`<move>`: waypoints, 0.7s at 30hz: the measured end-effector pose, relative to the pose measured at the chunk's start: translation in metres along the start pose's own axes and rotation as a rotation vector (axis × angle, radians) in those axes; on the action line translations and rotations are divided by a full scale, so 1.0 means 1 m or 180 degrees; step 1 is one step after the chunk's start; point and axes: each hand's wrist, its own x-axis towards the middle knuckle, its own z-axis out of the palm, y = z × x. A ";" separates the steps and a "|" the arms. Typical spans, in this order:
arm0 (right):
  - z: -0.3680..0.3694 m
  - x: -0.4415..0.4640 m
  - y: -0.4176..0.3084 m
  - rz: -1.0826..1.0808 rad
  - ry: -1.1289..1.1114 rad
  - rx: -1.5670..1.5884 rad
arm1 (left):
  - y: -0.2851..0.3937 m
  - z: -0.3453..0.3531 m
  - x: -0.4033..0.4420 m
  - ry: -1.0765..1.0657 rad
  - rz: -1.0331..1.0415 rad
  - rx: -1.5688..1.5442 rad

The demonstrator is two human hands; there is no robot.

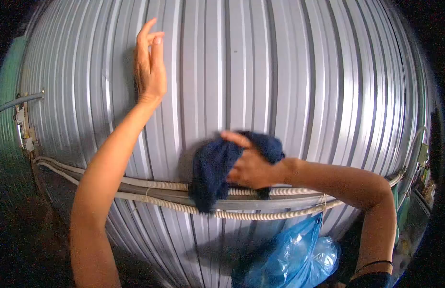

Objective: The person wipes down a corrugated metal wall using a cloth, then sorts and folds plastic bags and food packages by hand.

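Note:
A ribbed grey metal wall (pixel 198 72) fills most of the head view. Raised at the upper left, my left hand (pixel 151 67) is beside the wall, fingers apart and slightly bent, holding nothing. Lower down, near the middle, my right hand (pixel 253 168) grips a dark blue cloth (pixel 210 168) against the wall, just above the pipes. The cloth hangs in folds on both sides of the hand and its lower end crosses the pipes. Motion blurs the right hand a little, and some of its fingers are hidden in the cloth.
Two pale corrugated pipes (pixel 261 216) run across the wall below the hands. A blue plastic bag (pixel 289 254) hangs from them at the lower right. A grey hose (pixel 21 102) and fittings stand at the left edge; more cables and fittings (pixel 424 158) are at the right edge.

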 end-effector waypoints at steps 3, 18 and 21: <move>0.002 0.018 0.016 -0.0083 -0.0853 0.1058 | 0.003 -0.003 0.000 0.0166 -0.0385 -0.0355; -0.141 0.229 0.122 0.2066 0.0668 -0.2302 | 0.000 -0.008 -0.002 0.0186 -0.0202 -0.0337; -0.099 0.226 0.135 0.1284 0.1265 -0.2610 | -0.004 -0.007 -0.001 0.0325 -0.0062 -0.0381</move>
